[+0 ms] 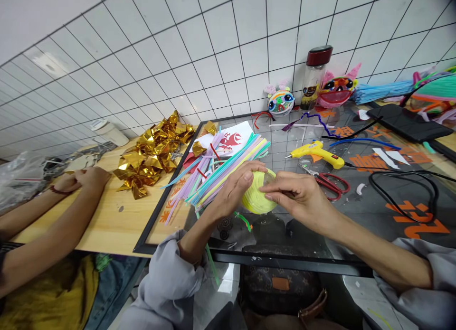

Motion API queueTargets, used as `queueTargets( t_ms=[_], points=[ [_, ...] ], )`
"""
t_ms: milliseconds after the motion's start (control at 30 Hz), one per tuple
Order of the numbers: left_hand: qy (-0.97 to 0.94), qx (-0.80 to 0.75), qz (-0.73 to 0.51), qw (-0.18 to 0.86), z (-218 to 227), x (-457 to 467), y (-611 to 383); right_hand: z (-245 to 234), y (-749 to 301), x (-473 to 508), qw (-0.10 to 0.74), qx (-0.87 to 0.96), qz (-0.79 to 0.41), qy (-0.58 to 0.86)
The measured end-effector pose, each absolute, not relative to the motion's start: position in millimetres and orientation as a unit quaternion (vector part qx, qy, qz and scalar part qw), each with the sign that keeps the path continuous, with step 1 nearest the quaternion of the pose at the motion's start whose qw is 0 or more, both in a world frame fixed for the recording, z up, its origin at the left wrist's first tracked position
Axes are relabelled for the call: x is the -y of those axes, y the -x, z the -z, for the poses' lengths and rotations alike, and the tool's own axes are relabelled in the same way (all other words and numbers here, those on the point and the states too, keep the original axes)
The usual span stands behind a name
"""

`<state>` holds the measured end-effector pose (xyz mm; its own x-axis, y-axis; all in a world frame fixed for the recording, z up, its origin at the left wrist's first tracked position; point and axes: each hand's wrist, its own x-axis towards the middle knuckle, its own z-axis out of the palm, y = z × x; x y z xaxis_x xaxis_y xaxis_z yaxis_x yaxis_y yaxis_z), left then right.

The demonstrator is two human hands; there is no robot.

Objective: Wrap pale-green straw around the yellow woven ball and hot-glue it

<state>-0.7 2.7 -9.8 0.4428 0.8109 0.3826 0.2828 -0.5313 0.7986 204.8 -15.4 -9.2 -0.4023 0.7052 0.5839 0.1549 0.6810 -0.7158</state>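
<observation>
Both my hands hold a round yellow-green ball (255,200) wound from pipe cleaner, just above the glass table top (359,211). My left hand (233,187) curls over its left side with the thumb on top. My right hand (297,192) pinches its right side with fingers pressed together. A green pipe cleaner end (244,220) hangs below the ball. A bundle of pastel pipe cleaners (217,171) lies just left of my left hand.
A yellow glue gun (315,152) and red scissors (329,182) lie right of my hands, with black cable (402,183). Gold foil shapes (153,154) sit on the wooden table. Another person's forearms (53,216) rest at left. A jar (313,78) and craft masks (281,102) stand by the wall.
</observation>
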Motion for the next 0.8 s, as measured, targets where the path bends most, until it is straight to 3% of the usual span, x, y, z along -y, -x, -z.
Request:
queueTargets(
  t_ms=[233, 500, 800],
  points=[
    [-0.781, -0.345, -0.403, 0.33, 8, -3, -2, 7, -204, 16, 0.483, 0.789, -0.28, 0.257],
    [-0.781, -0.361, -0.384, 0.336, 4, -2, -3, 8, -202, 19, 0.449, 0.736, -0.376, 0.339],
    [-0.781, -0.37, -0.372, 0.338, 0, 1, -4, 11, -203, 18, 0.44, 0.73, -0.392, 0.347]
  ],
)
